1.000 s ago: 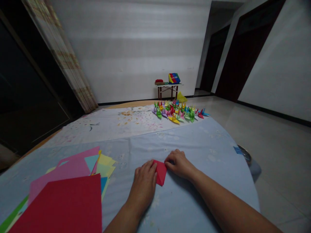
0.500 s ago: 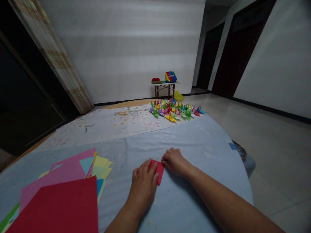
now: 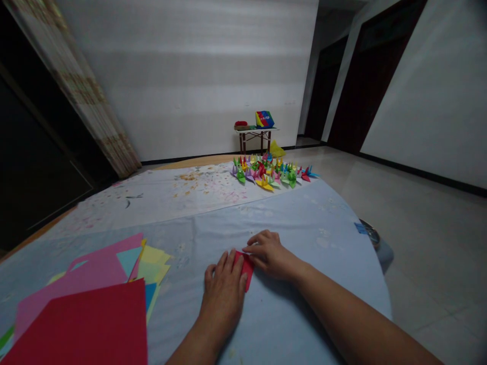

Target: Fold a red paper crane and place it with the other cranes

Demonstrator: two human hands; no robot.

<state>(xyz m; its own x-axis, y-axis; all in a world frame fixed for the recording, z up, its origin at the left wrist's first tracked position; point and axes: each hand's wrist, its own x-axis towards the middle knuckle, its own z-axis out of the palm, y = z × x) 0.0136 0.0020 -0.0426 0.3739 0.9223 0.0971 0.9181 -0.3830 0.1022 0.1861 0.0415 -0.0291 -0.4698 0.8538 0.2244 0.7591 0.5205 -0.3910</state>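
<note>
A small folded piece of red paper (image 3: 248,268) lies on the blue tablecloth in front of me, partly covered by my fingers. My left hand (image 3: 224,289) rests flat over its left side, fingers stretched forward and thumb along the paper. At the upper right edge, my right hand (image 3: 268,253) has its thumb and index finger closed on the paper, the other fingers bent above. Exactly how the corner sits between those fingertips is hidden.
Loose coloured sheets lie at the left, a large red sheet (image 3: 87,324) on top and a pink sheet (image 3: 102,268) beneath. Several colourful paper cranes (image 3: 266,172) stand at the table's far side. A small table (image 3: 254,132) with a colourful box (image 3: 264,119) is behind.
My right hand has shifted slightly left, its fingers now reaching over the paper's upper edge. My left hand stays on the paper. The whole view has moved a little.
</note>
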